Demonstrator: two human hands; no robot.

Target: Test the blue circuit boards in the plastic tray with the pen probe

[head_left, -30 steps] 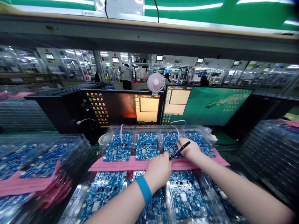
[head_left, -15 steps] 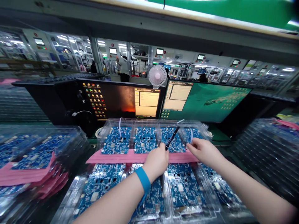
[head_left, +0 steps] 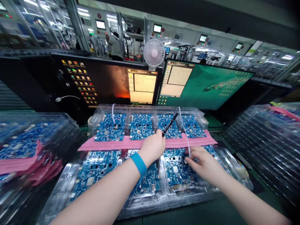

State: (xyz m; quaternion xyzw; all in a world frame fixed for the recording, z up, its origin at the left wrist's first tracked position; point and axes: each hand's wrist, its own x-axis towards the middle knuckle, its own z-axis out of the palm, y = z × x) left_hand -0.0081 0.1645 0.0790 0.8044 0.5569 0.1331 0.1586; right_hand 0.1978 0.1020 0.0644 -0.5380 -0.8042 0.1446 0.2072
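Observation:
My left hand is closed around a black pen that points up and to the right, above the pink foam strip. My right hand pinches the end of a thin white cable, which runs back over the strip to the tray's far edge. Those fingertips are at a blue circuit board in the near row; whether the cable end touches it I cannot tell. Several more blue boards, such as one circuit board, lie in the clear plastic tray. A blue wristband circles my left wrist.
Two monitors, a dark one and a green one, stand behind the tray with a small white fan between them. A tray stack rises at right; boards with pink sheets are stacked at left. Another white cable meets a far-left board.
My right hand has moved from the far-right board toward me, drawing the white cable over the pink strip to a near-row board. My left hand still holds the pen; the view has tilted down.

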